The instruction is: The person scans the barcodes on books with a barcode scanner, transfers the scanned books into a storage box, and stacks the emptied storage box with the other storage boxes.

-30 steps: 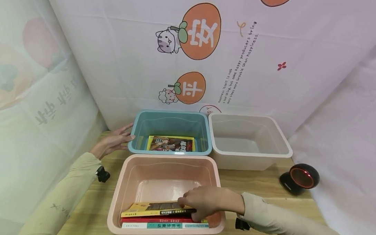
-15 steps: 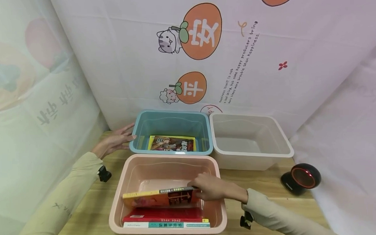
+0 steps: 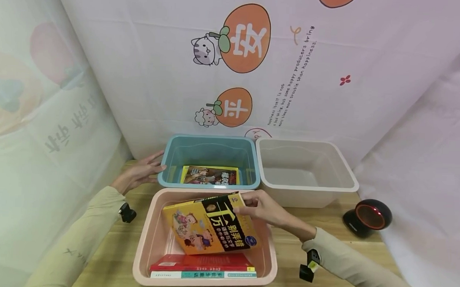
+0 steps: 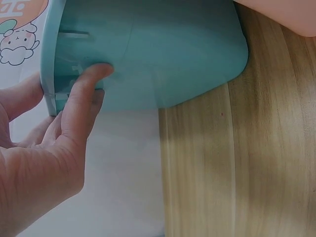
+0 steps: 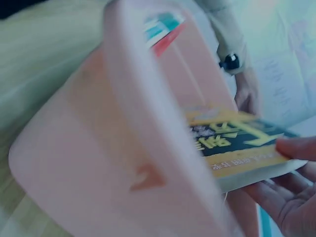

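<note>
My right hand (image 3: 263, 208) pinches a yellow paperback book (image 3: 190, 233) by its right end, thumb on the front cover. The book is tilted up inside the pink bin (image 3: 138, 250), its cover with black and yellow lettering facing me. In the right wrist view, the fingers (image 5: 269, 200) lie beneath that book (image 5: 252, 160). Below it in the bin are a red book (image 3: 207, 261) and a white-and-teal book (image 3: 202, 275). My left hand (image 3: 139, 172) touches the left side of the blue bin (image 3: 207, 186), its fingers mostly straight at the rim and outer wall (image 4: 163, 59).
Inside the blue bin lies a yellow-edged book (image 3: 210, 175). A white bin (image 3: 308, 189) stands to its right. A black device with a red-lit ring (image 3: 368, 218) sits at the right on the wooden table (image 3: 307, 230). Printed white cloth (image 3: 156, 73) encloses the back and sides.
My right hand has lifted the yellow book away from the red one, moving it back and turning its cover into sight. The left hand stays at the blue bin.
</note>
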Motion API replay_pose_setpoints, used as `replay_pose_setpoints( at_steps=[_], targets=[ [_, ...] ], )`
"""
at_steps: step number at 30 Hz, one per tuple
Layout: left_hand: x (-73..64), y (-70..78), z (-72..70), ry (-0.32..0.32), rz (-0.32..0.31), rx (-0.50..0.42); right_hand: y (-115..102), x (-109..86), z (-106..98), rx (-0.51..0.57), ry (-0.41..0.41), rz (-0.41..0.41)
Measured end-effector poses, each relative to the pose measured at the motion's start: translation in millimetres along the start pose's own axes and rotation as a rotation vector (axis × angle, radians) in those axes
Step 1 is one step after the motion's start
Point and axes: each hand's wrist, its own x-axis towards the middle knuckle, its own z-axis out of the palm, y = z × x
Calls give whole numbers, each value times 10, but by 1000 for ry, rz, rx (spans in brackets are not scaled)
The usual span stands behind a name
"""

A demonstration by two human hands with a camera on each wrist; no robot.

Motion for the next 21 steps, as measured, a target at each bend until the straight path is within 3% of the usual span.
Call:
replay_pose_setpoints(
  at_steps=[6, 16, 21],
  targets=[
    [8, 5, 0, 10, -6, 27, -159, -15, -54, 21, 50, 87],
    [20, -8, -12, 25, -8, 14, -260, -16, -175, 176, 128, 166],
    [20, -23, -3, 33, -13, 8, -308, -46, -280, 197, 125, 171]
  ],
)
